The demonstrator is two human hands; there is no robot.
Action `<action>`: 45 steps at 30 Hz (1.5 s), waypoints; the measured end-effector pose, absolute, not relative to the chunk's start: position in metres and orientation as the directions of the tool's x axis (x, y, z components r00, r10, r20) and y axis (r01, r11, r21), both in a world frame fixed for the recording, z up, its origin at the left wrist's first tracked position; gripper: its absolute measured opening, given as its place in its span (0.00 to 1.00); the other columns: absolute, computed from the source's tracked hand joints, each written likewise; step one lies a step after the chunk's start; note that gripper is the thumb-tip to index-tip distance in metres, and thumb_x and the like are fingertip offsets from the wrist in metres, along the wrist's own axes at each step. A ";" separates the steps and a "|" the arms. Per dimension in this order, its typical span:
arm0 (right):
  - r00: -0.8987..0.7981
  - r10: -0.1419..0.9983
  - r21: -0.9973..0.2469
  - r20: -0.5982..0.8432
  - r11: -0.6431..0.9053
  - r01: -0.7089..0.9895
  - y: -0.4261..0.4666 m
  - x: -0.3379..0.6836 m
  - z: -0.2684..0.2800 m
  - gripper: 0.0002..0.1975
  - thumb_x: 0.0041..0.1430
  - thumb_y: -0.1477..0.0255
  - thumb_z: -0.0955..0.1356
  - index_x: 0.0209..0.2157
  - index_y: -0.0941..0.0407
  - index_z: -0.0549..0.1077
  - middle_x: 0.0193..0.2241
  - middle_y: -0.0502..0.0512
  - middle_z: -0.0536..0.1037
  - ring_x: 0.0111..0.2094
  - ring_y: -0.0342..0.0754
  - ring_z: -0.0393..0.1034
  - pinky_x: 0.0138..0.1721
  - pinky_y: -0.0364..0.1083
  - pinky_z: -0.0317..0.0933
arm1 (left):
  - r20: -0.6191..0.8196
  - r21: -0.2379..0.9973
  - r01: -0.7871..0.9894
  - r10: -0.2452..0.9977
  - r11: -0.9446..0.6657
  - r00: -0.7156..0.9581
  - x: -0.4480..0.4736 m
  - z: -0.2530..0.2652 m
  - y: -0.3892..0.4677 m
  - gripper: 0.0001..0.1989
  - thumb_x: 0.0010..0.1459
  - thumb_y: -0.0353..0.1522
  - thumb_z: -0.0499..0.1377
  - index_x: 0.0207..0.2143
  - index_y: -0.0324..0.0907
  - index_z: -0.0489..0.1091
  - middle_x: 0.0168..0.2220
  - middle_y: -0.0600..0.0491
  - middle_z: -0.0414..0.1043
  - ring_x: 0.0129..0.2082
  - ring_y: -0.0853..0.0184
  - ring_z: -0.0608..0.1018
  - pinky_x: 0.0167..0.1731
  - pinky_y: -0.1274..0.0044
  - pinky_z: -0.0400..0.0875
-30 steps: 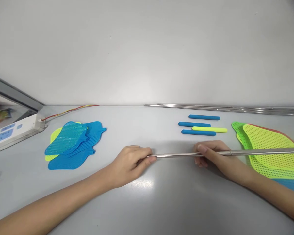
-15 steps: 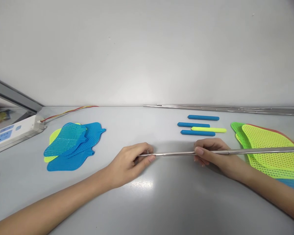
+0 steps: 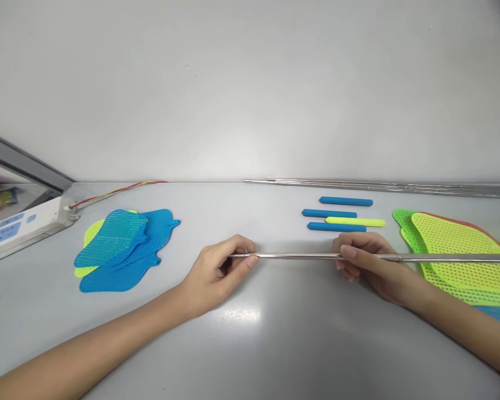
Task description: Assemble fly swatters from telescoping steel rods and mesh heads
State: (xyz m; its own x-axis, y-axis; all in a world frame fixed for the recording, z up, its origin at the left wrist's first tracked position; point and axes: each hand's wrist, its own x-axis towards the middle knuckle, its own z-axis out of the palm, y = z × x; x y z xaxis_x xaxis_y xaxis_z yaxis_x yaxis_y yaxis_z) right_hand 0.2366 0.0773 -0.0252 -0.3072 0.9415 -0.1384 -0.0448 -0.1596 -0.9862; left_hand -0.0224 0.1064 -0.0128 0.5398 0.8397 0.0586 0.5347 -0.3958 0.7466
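A thin metal telescopic rod (image 3: 298, 256) lies level across the front of me, thicker toward the right edge, where it leaves the view. My left hand (image 3: 219, 272) pinches its thin left end between thumb and fingers. Further right, my right hand (image 3: 366, 258) grips the same rod with the thumb on top. Behind the right hand lie several handle sleeves, among them a blue sleeve (image 3: 345, 201) and a yellow sleeve (image 3: 355, 221). Perforated fly swatter heads, yellow, green and orange-edged (image 3: 454, 250), are stacked under the rod's right part.
Blue and yellow swatter heads (image 3: 125, 250) form a pile at the left. More metal rods (image 3: 383, 185) lie along the wall at the back right. A white power strip (image 3: 25, 228) with a red and yellow cord (image 3: 116, 191) sits at the far left, by a grey metal frame (image 3: 25, 158).
The rod has come up slightly and sits more level. My right hand has shifted a little to the right, and my left hand slightly left, so they are further apart.
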 end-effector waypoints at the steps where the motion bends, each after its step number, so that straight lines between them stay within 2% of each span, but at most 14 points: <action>1: -0.307 0.942 -0.985 -0.136 -0.162 -0.061 0.077 0.236 -0.025 0.12 0.51 0.66 0.63 0.19 0.58 0.66 0.16 0.49 0.62 0.18 0.39 0.54 0.19 0.42 0.50 | 0.058 0.745 0.536 0.838 -0.398 0.542 -0.022 -0.013 0.106 0.06 0.55 0.33 0.49 0.31 0.40 0.61 0.21 0.58 0.59 0.19 0.76 0.60 0.18 0.84 0.55; 5: -0.266 0.952 -0.972 -0.150 -0.191 -0.137 0.077 0.235 -0.021 0.13 0.51 0.67 0.64 0.17 0.57 0.65 0.15 0.48 0.59 0.17 0.40 0.52 0.18 0.42 0.49 | 0.066 0.749 0.537 0.849 -0.389 0.524 -0.023 -0.012 0.106 0.07 0.55 0.34 0.48 0.32 0.40 0.61 0.21 0.59 0.58 0.19 0.76 0.59 0.17 0.84 0.54; 9: -0.189 0.965 -0.958 -0.183 -0.218 -0.185 0.078 0.234 -0.018 0.15 0.50 0.67 0.63 0.14 0.56 0.63 0.12 0.48 0.56 0.16 0.40 0.51 0.17 0.43 0.49 | 0.053 0.809 0.483 0.861 -0.334 0.506 -0.025 -0.012 0.106 0.12 0.58 0.37 0.43 0.35 0.39 0.61 0.18 0.59 0.54 0.18 0.76 0.58 0.18 0.83 0.54; 13: -0.134 0.971 -0.952 -0.197 -0.223 -0.211 0.079 0.233 -0.016 0.16 0.49 0.67 0.62 0.12 0.56 0.62 0.11 0.47 0.55 0.15 0.41 0.50 0.16 0.44 0.49 | 0.047 0.863 0.421 0.874 -0.279 0.484 -0.027 -0.016 0.105 0.16 0.59 0.39 0.40 0.32 0.38 0.61 0.19 0.57 0.54 0.19 0.75 0.59 0.20 0.81 0.55; 18: -0.139 0.970 -0.950 -0.198 -0.225 -0.217 0.079 0.232 -0.017 0.16 0.50 0.68 0.63 0.12 0.56 0.63 0.11 0.47 0.56 0.15 0.41 0.50 0.17 0.43 0.48 | 0.066 0.897 0.371 0.901 -0.242 0.428 -0.028 -0.019 0.105 0.14 0.59 0.39 0.42 0.30 0.39 0.59 0.19 0.58 0.54 0.18 0.75 0.58 0.18 0.81 0.54; 25: -0.229 0.948 -0.966 -0.220 -0.244 -0.082 0.077 0.235 -0.020 0.20 0.53 0.63 0.60 0.15 0.58 0.69 0.11 0.49 0.59 0.14 0.40 0.52 0.17 0.42 0.49 | -0.026 0.889 0.413 0.878 -0.199 0.477 -0.025 -0.010 0.111 0.16 0.58 0.38 0.43 0.20 0.39 0.54 0.15 0.60 0.51 0.15 0.77 0.54 0.15 0.82 0.50; 30: -0.246 0.935 -0.964 -0.256 -0.265 -0.003 0.075 0.236 -0.022 0.24 0.55 0.60 0.56 0.14 0.58 0.69 0.07 0.48 0.58 0.12 0.40 0.52 0.17 0.42 0.47 | -0.056 0.892 0.412 0.857 -0.187 0.512 -0.026 -0.009 0.112 0.16 0.57 0.38 0.44 0.20 0.39 0.54 0.15 0.60 0.50 0.15 0.78 0.54 0.14 0.82 0.49; 38: -0.246 0.946 -0.973 -0.212 -0.227 -0.033 0.076 0.236 -0.024 0.26 0.57 0.62 0.55 0.14 0.58 0.69 0.08 0.48 0.59 0.13 0.40 0.54 0.18 0.42 0.48 | -0.130 0.866 0.458 0.794 -0.201 0.594 -0.028 -0.006 0.115 0.17 0.57 0.38 0.45 0.19 0.38 0.56 0.14 0.60 0.52 0.15 0.78 0.55 0.14 0.84 0.49; 45: -0.271 0.935 -0.973 -0.228 -0.208 0.100 0.073 0.238 -0.025 0.27 0.57 0.60 0.54 0.14 0.58 0.68 0.07 0.47 0.57 0.12 0.39 0.51 0.15 0.42 0.43 | -0.136 0.860 0.468 0.794 -0.202 0.592 -0.029 -0.005 0.113 0.17 0.57 0.37 0.45 0.18 0.38 0.55 0.14 0.60 0.52 0.14 0.78 0.55 0.13 0.84 0.48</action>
